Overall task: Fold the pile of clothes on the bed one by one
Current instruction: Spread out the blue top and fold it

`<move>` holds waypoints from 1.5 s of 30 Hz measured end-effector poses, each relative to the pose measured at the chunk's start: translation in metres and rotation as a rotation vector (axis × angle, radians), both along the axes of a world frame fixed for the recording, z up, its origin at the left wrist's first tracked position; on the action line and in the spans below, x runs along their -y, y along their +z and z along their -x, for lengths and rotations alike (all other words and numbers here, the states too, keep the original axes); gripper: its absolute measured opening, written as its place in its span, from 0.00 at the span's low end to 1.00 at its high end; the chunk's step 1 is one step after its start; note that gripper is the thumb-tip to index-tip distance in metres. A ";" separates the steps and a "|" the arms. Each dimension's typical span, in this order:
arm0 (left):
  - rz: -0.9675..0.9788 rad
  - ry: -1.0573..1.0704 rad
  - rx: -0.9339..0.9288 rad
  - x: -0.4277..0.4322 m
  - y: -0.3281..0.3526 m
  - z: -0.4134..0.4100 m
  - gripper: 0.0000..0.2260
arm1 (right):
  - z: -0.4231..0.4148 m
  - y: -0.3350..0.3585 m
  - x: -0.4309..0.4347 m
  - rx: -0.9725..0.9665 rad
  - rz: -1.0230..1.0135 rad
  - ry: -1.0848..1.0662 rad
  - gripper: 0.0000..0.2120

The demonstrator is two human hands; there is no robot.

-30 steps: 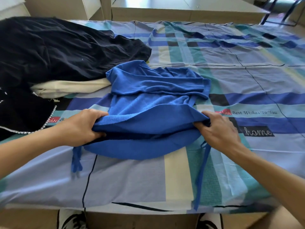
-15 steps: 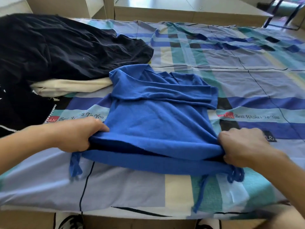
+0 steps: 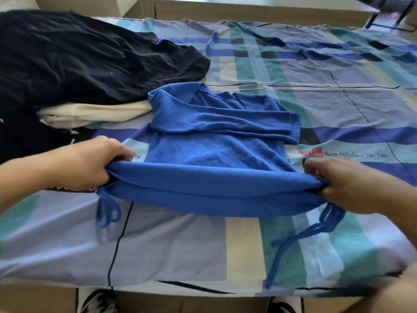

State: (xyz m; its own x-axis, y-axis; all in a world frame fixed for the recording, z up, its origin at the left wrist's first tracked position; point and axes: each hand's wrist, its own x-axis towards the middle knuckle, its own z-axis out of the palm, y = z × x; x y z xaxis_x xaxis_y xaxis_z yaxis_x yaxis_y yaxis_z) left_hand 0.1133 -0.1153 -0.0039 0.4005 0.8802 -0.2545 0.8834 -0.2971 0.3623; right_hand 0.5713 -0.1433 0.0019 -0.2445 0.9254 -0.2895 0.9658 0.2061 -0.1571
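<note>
Since the earlier frames the hem has been drawn wider and nearer, the hands spread apart, and the body of the top [image 3: 216,150] pulled flatter. The top is laid on the bed [image 3: 180,249], just right of the dark pile [image 3: 90,57], its far left corner close against a cream garment [image 3: 94,114] under that pile. The sleeves [image 3: 225,123] are seen folded across the chest. The left hem corner is gripped by the left hand [image 3: 85,163], fingers curled round the cloth; the right corner is pinched by the right hand [image 3: 345,184]. The hem is held slightly off the sheet and sags in the middle. Two ties [image 3: 106,211] hang from the corners, the right one trailing toward the bed's edge. Step judged: hem about to be carried up over the sleeves. Risks noted: the soft knit may sag and land crooked if the hands are not raised evenly; the sleeves may be dragged out of place by a fast lift; the loose ties may be left sticking out or caught beneath the fold; the cream garment may be disturbed if the top is shifted left.
</note>
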 end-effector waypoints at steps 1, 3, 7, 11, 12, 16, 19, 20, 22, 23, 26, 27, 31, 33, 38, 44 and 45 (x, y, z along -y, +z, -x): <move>0.022 0.037 0.028 0.000 -0.002 -0.001 0.11 | -0.002 -0.005 -0.002 -0.033 0.048 -0.028 0.12; 0.159 0.113 0.137 0.000 -0.007 -0.001 0.14 | -0.004 -0.012 -0.004 -0.213 0.087 -0.093 0.11; 0.333 0.163 0.298 0.002 -0.003 0.002 0.15 | -0.003 -0.008 -0.003 -0.543 0.100 -0.145 0.11; 0.349 0.182 0.328 -0.004 0.007 0.022 0.13 | -0.013 0.005 0.003 -0.510 0.105 -0.095 0.16; 0.333 0.172 0.297 -0.005 0.008 0.029 0.12 | -0.017 0.008 0.004 -0.467 0.095 -0.078 0.17; 0.177 0.052 0.022 0.001 0.005 0.034 0.15 | -0.035 0.007 0.007 -0.178 0.135 -0.025 0.15; 0.221 -0.146 -0.154 0.014 -0.007 0.019 0.09 | -0.029 0.006 0.008 0.053 0.240 0.018 0.13; 0.203 -0.237 -0.216 0.017 -0.013 0.014 0.03 | -0.026 0.004 0.009 0.117 0.273 0.017 0.11; 0.211 -0.332 -0.322 0.023 -0.019 0.006 0.15 | -0.020 0.000 0.008 0.239 0.241 0.017 0.06; 0.207 -0.345 -0.362 0.025 -0.019 0.000 0.24 | -0.017 -0.001 0.007 0.292 0.175 0.021 0.04; 0.076 -0.378 -0.470 0.029 -0.023 -0.012 0.35 | -0.014 -0.003 0.003 0.299 -0.047 0.078 0.10; 0.017 -0.384 -0.472 0.031 -0.022 -0.018 0.29 | -0.012 -0.003 0.003 0.184 -0.046 0.125 0.11; -0.019 -0.469 -0.262 0.040 -0.018 -0.038 0.13 | 0.015 -0.001 0.016 -0.138 0.179 0.227 0.33; 0.037 -0.501 -0.177 0.042 -0.021 -0.045 0.14 | 0.025 -0.012 0.018 -0.002 0.124 0.279 0.27; 0.187 -0.544 -0.198 0.043 -0.025 -0.051 0.08 | 0.023 -0.018 0.008 0.062 0.189 0.355 0.12; 0.107 -0.513 -0.456 0.055 -0.023 -0.060 0.25 | 0.006 -0.015 0.013 0.245 0.310 0.281 0.12; 0.071 -0.506 -0.479 0.057 -0.025 -0.063 0.26 | 0.009 -0.015 0.014 0.257 0.285 0.244 0.17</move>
